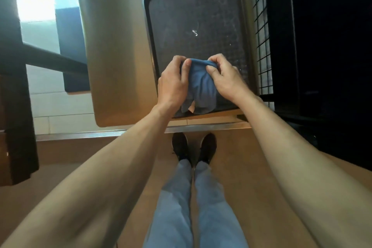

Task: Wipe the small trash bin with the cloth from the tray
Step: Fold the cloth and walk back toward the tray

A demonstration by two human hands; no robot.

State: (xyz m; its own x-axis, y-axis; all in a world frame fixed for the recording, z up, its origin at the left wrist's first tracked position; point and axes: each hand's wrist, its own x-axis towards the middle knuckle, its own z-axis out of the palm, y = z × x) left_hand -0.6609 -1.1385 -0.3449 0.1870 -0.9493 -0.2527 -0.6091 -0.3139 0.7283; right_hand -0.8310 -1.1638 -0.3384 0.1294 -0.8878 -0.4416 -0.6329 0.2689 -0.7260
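Head view: blue cloth (201, 84) (bunched, creased) hangs from both hands.

You're standing in what looks like a cafeteria or canteen: a dark plastic serving tray (198, 26) lies on a beige table (112, 46) with rounded corners, over a pale tiled floor (66, 104), beside a black wire rack (261, 36).

Bare forearms (112, 167) with no sleeves, watch or rings, running up from both lower corners of the frame. Light blue jeans (193, 203) at bottom centre. Black low shoes (194, 148) just above, toes close together, a pale edge at each sole.
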